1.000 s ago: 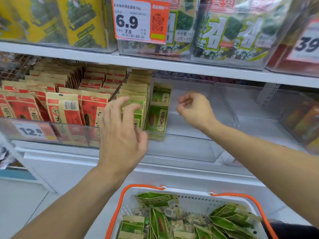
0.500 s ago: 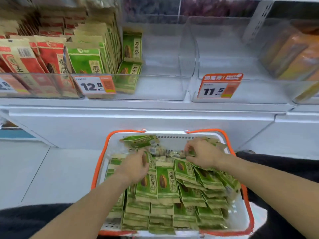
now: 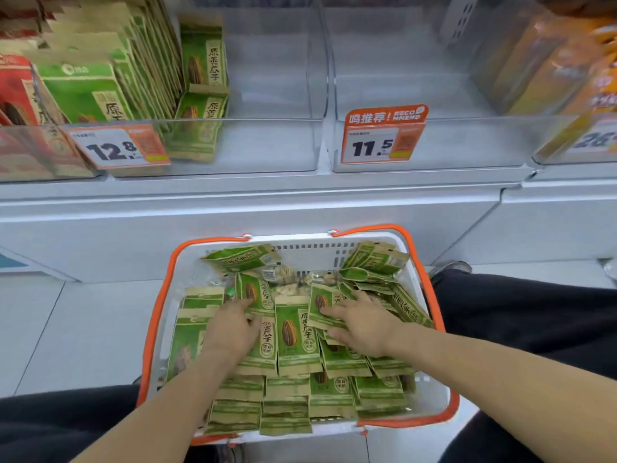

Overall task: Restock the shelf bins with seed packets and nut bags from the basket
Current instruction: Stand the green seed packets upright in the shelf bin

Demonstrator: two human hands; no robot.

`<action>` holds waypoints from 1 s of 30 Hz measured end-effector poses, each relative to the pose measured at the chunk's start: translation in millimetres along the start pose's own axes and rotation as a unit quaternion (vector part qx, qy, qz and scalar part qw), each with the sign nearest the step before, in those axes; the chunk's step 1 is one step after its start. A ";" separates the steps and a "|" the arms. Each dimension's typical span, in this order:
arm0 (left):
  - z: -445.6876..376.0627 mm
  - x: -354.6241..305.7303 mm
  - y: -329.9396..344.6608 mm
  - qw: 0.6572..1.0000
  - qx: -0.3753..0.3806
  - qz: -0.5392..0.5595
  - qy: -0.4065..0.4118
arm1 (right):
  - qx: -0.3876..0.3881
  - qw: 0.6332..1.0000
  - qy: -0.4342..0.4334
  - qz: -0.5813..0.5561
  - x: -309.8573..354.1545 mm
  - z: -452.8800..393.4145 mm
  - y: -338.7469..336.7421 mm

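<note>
A: Where does the stock sit relative to the basket [image 3: 160, 315]?

B: Green seed packets [image 3: 293, 332] fill it in overlapping rows, printed faces up, so the fronts can be read and a packet lifted off the top. Clear nut bags [image 3: 287, 289] lie under them toward the far wall of the basket.

A: Hands?

B: Both are inside the basket. The left hand [image 3: 230, 332] rests palm down on the packets at its left side; its fingertips are hidden under a packet edge, so whether it pinches anything cannot be told. The right hand [image 3: 362, 324] lies right of centre, fingers spread flat across 1 packet face, thumb along the lower edge. It presses; no closed pinch is visible.

A: Destination?

B: Above and beyond the basket, the clear bin tagged 12.8 [image 3: 267, 142] holds only 2 small green packets at its left wall. Judged: gathering packets for that gap. The bin tagged 11.5 [image 3: 467, 142] to its right shows no stock.
</note>
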State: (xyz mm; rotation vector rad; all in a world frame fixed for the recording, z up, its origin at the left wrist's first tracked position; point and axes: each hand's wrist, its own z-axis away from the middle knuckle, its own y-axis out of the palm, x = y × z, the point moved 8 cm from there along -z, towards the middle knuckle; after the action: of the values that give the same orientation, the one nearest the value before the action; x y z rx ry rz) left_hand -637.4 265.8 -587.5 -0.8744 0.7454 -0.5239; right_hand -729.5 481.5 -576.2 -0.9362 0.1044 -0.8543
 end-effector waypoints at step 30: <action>48.1 -4.9 -14.3 0.741 0.253 0.578 -0.228 | -0.142 0.889 -0.038 -0.434 75.2 -4.6 -48.2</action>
State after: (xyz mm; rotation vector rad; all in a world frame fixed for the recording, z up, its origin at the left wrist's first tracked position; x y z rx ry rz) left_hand -605.4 284.8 -553.5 0.0966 0.5104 0.5963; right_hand -709.4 412.5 -522.9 -1.3144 -0.2919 -1.6579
